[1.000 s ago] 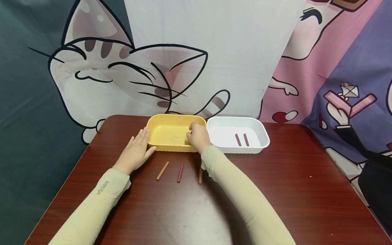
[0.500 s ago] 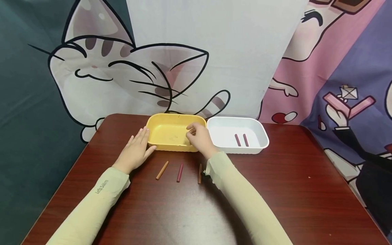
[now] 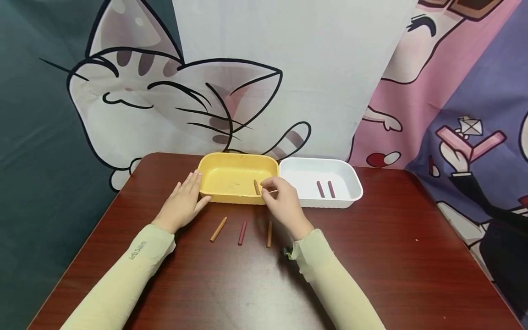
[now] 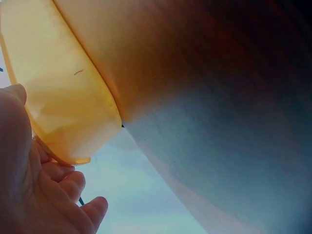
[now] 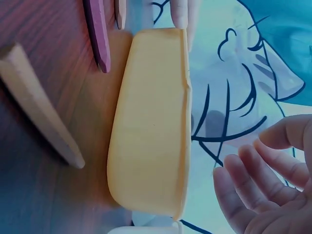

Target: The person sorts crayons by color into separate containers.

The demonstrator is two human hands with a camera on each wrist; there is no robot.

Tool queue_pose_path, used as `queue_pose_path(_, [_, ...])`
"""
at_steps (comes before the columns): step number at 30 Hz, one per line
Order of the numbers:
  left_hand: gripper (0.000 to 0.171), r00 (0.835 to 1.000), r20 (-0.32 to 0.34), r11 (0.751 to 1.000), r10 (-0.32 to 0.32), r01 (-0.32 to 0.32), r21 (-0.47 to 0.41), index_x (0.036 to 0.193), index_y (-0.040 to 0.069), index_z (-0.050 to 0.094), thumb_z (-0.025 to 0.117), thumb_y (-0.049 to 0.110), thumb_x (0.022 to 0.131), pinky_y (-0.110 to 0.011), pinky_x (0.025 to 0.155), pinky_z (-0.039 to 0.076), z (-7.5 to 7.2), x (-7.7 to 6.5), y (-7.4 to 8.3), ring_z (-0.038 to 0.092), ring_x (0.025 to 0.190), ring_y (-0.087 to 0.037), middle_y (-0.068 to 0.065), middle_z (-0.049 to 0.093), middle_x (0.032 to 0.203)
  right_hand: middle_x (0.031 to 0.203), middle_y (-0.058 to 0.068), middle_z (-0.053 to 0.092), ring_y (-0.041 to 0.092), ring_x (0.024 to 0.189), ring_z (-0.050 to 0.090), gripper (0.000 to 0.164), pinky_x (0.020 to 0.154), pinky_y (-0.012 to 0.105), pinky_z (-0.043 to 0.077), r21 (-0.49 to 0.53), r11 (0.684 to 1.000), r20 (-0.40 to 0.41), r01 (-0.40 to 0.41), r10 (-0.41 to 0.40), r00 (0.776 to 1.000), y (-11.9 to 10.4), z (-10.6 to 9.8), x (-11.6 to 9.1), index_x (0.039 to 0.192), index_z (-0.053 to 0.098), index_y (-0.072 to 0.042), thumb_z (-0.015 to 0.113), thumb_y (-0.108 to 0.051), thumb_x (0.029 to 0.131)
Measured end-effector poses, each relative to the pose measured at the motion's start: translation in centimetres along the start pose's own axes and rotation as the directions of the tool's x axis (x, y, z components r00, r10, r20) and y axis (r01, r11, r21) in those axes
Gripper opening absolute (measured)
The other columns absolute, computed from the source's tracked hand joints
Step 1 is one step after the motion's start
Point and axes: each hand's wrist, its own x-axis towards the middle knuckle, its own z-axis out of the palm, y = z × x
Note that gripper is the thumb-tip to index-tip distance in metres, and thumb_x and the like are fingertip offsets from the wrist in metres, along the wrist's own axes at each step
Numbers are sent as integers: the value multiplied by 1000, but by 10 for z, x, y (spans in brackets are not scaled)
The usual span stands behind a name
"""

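My left hand (image 3: 179, 204) lies with straight fingers against the left end of the yellow tray (image 3: 231, 200). Its thumb reaches toward the tray's near side. Over the tray's near right corner is my right hand (image 3: 285, 204), fingers loosely bent with nothing held; the right wrist view shows the same hand (image 5: 273, 180) beside the tray's rim. A brown crayon (image 3: 256, 187) leans inside the yellow tray, left of the right fingertips. On the table in front lie an orange-brown crayon (image 3: 218, 229), a dark red crayon (image 3: 242, 233) and another brown crayon (image 3: 269, 234).
A white tray (image 3: 326, 202) stands right beside the yellow one, with two dark red crayons (image 3: 326, 189) inside. Both trays sit near the far edge of the brown table (image 3: 392, 256). Behind it hangs a cloth printed with cartoon cats (image 3: 123, 123).
My right hand has drawn back to the right from inside the yellow tray, and a brown crayon now shows there. The left hand has stayed at the tray's left end.
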Motion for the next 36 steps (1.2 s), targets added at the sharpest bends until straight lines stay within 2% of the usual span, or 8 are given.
queue_pose_path(6, [79,1000,-3,1000,2,-2,-1,159,-7,13,46,43,108,-61,120,16,1,1,0,11,154,-39,-22,10,167,101,9,70,22,91,65,14,80,38,55,-60,998,8,16,-16,1000,1,-4,-18,104,71,0,66,-2,91])
queue_pose_path(16, [78,1000,-5,1000,4,-4,-1,159,-8,14,46,43,108,-61,120,16,1,0,-1,12,154,-39,-23,11,167,85,9,69,22,80,65,12,75,37,55,-130,987,84,-99,110,990,9,-1,-34,97,69,3,72,0,86])
queue_pose_path(19, [78,1000,-6,1000,6,-6,1,159,-8,14,45,43,108,-61,120,16,1,0,-1,12,154,-40,-23,11,167,86,9,69,24,82,66,15,76,40,56,-191,966,121,-174,199,973,10,-2,-37,99,68,2,74,-3,86])
queue_pose_path(23, [78,1000,-8,1000,10,-10,4,159,-8,14,44,44,108,-61,120,16,1,1,0,12,154,-39,-23,12,167,90,10,70,25,84,66,22,79,42,55,-294,916,170,-274,332,928,11,-2,-40,100,67,0,78,-11,86])
queue_pose_path(25, [79,1000,-9,1000,12,-12,3,159,-7,14,43,45,108,-61,121,17,1,1,0,12,154,-39,-23,12,167,89,10,70,24,83,65,22,78,42,55,-321,899,188,-297,368,911,12,-1,-41,99,66,0,79,-13,85])
queue_pose_path(27, [78,1000,-12,1000,12,-12,2,159,-8,15,43,45,108,-61,120,17,1,1,0,12,154,-39,-23,12,167,86,9,69,22,80,64,22,76,40,54,-336,892,201,-302,381,902,13,1,-42,95,65,-1,80,-13,84])
queue_pose_path(32, [78,1000,-5,1000,2,-2,5,159,-7,14,44,44,108,-61,121,16,1,0,0,12,154,-39,-23,12,167,72,1,62,17,71,59,17,69,34,50,-343,895,228,-286,375,899,14,5,-44,89,64,-3,79,-9,82])
queue_pose_path(36, [78,1000,0,1000,0,0,10,159,-7,14,44,44,108,-60,121,15,1,1,0,12,154,-39,-23,11,167,56,-3,60,14,68,62,15,71,33,51,-355,892,245,-279,377,893,12,6,-46,84,63,-3,78,-6,82])
